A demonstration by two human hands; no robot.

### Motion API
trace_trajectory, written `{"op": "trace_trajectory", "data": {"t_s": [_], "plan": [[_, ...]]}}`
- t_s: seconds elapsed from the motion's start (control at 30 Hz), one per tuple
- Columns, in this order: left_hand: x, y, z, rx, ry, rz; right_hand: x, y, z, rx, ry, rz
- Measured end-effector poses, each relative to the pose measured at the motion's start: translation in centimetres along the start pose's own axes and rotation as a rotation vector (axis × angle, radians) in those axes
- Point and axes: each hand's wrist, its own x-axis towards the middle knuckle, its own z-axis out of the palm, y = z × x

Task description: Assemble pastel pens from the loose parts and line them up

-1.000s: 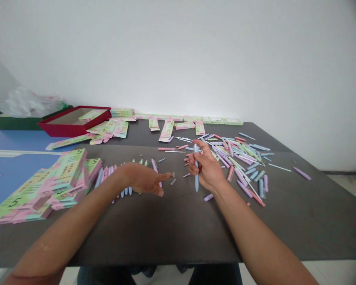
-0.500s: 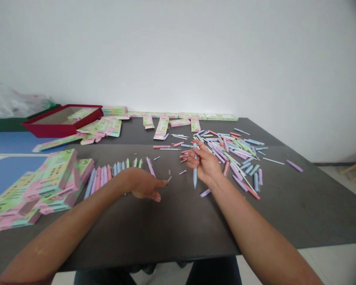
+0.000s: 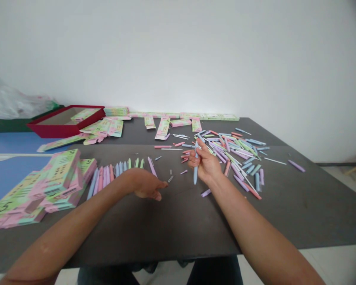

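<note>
While the right hand (image 3: 206, 164) grips a pale blue pen (image 3: 195, 174) nearly upright, tip down, the left hand (image 3: 146, 185) hangs open and well apart, left of that pen, beside tiny grey pieces (image 3: 170, 179). Just behind and right of the pen spreads a loose heap of pastel pen parts (image 3: 234, 158). Left of it lie a row of pastel pens (image 3: 115, 171) on the dark table (image 3: 178, 233), then stacks of pink-and-green printed boxes (image 3: 44, 186), and farther back a red tray (image 3: 62, 130).

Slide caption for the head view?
Right hand holds a pale blue pen near scattered pastel pen parts; open left hand beside a row of pens.
</note>
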Motion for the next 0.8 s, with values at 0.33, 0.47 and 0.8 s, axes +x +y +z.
{"op": "trace_trajectory", "data": {"t_s": [0.33, 0.47, 0.8], "plan": [[-2.5, 0.2, -0.1, -0.029, 0.094, -0.064, 0.6, 1.0, -0.7, -0.420, 0.184, -0.047], [-3.0, 0.5, 0.2, -0.033, 0.138, -0.077, 0.6, 1.8, -0.4, -0.727, 0.234, -0.028], [-3.6, 5.5, -1.0, -0.102, 0.205, -0.043, 4.3, 4.7, 3.2, -1.494, -0.050, 0.006]]}}
